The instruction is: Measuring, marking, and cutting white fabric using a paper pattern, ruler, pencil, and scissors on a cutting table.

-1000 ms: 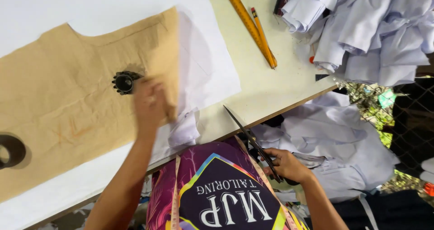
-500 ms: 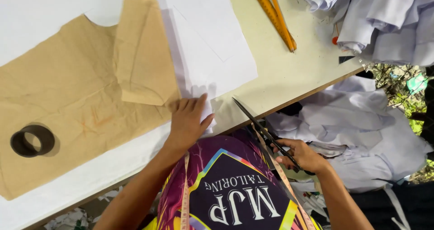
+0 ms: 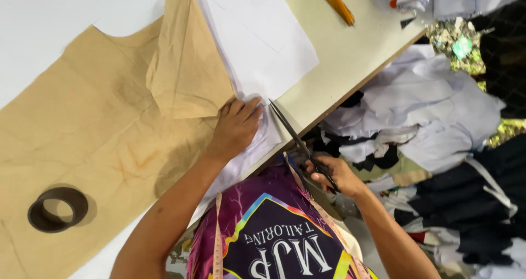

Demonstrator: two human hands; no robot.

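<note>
My left hand (image 3: 236,126) lies flat on the near edge of layered white fabric (image 3: 257,43), just beside a tan paper pattern (image 3: 82,120) whose right part is folded back over itself. My right hand (image 3: 335,175) grips the handles of black scissors (image 3: 298,142) at the table's front edge. The blades point up toward the white fabric next to my left fingers. A dark ring-shaped weight (image 3: 57,208) sits on the pattern at the lower left.
An orange ruler (image 3: 335,2) lies at the far right of the table (image 3: 350,54). Beyond the table edge is a heap of white, grey and black cloth (image 3: 438,114) on the floor. A measuring tape (image 3: 217,240) hangs over my chest.
The tan pattern's right part has been folded back, baring the white fabric. My left hand slid down to the fabric's near edge, and the scissors came up close to it.
</note>
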